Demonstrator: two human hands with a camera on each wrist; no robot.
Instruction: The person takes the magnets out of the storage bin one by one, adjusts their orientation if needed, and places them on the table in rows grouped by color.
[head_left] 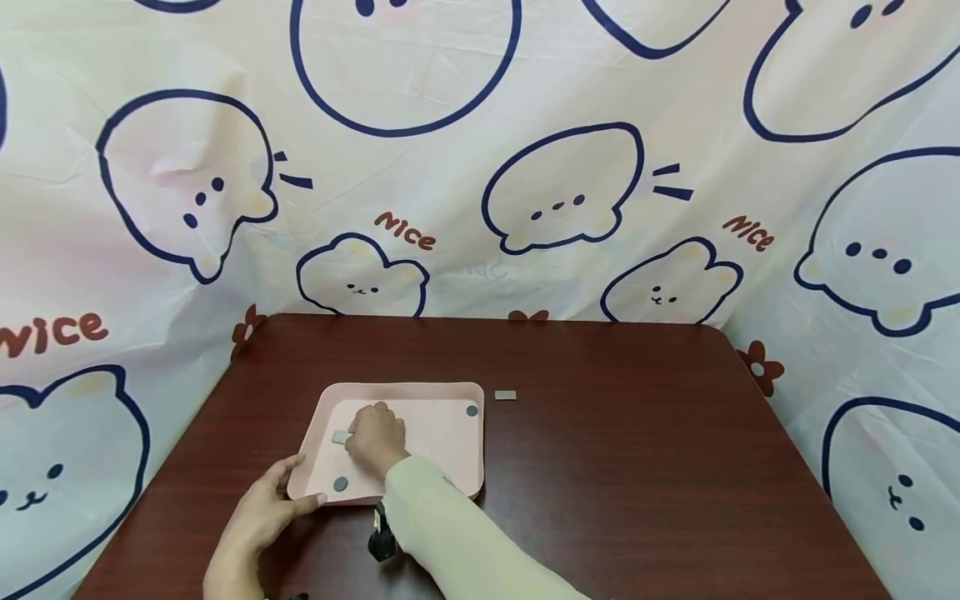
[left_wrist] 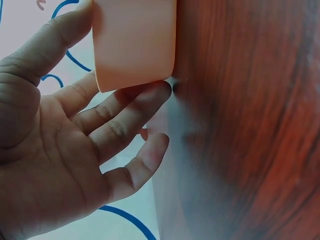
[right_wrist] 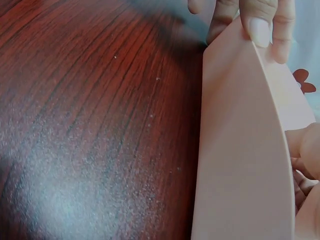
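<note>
If the left hand [head_left: 258, 515] pinching the pink tray [head_left: 442, 437] slips, the right hand [head_left: 377, 435], grip hidden, might knock the tile [head_left: 340, 437] beside it.

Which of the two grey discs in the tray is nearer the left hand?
The near-left disc, close to the thumb of the left hand; the other disc lies by the far-right corner of the tray.

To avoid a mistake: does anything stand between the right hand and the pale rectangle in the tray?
Nothing visible does: the right hand is right at the pale rectangle; the nearest grey disc lies clear of both.
</note>
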